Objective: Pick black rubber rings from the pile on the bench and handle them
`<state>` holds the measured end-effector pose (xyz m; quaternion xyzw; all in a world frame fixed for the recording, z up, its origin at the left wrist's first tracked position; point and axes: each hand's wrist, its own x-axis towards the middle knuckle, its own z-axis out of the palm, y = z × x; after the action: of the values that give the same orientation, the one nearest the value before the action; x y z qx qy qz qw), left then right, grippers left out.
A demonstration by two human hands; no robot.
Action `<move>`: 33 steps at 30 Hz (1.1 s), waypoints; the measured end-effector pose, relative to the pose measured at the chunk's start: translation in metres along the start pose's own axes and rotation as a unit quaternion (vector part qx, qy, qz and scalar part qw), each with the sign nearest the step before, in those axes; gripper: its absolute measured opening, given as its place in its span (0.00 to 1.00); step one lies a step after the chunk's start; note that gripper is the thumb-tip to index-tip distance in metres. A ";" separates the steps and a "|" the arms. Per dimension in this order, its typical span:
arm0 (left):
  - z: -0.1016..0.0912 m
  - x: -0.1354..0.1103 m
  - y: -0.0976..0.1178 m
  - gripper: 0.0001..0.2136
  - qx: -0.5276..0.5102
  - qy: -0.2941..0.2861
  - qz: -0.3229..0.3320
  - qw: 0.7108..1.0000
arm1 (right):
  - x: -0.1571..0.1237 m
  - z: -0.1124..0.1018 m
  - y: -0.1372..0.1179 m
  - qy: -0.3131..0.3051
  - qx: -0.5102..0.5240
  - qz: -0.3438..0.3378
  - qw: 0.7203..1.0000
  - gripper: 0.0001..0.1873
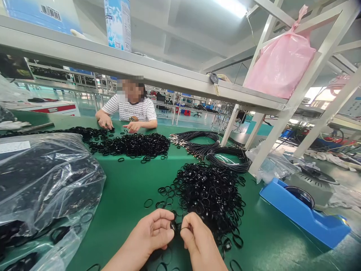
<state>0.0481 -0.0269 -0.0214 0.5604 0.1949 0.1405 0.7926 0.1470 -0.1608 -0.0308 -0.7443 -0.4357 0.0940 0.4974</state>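
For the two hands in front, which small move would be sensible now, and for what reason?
Probably the right hand should ease gently away from the left hand: both hold small black pieces close together, so a slow pull may show whether they are joined. The pile of black rings lies just beyond.

hands [155, 232]: bare | fingers [163, 215]: slender, rounded tips | wrists [135, 249]: bare | forearms [120, 263]: bare where visible

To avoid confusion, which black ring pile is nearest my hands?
The front pile, just beyond your right hand; the far pile lies before the co-worker.
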 end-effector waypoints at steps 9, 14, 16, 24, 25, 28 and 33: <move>0.000 0.001 0.000 0.20 -0.016 -0.021 -0.028 0.999 | 0.004 -0.005 -0.011 -0.076 -0.001 0.009 0.997 0.05; -0.011 0.006 0.005 0.15 0.071 0.013 0.017 0.997 | 0.010 -0.021 -0.008 -0.005 -0.052 0.036 0.998 0.09; -0.017 0.008 0.012 0.13 0.149 0.032 0.046 0.987 | 0.014 -0.030 -0.001 0.021 -0.089 0.018 0.996 0.09; -0.023 0.003 0.035 0.07 0.485 0.035 0.106 0.867 | 0.013 -0.044 0.008 0.064 -0.320 -0.091 0.941 0.11; -0.023 0.002 0.036 0.07 0.507 0.031 0.112 0.854 | 0.011 -0.044 0.003 0.037 -0.321 -0.072 0.944 0.10; -0.023 -0.001 0.038 0.07 0.546 -0.009 0.093 0.833 | 0.006 -0.047 -0.014 -0.127 -0.256 -0.021 0.958 0.08; -0.020 -0.009 0.033 0.08 0.550 -0.088 0.059 0.829 | 0.001 -0.044 -0.022 -0.346 -0.196 0.014 0.917 0.11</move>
<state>0.0304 -0.0036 0.0054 0.9239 0.1355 0.0066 0.3577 0.1606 -0.1857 0.0091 -0.7538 -0.5801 0.2651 0.1584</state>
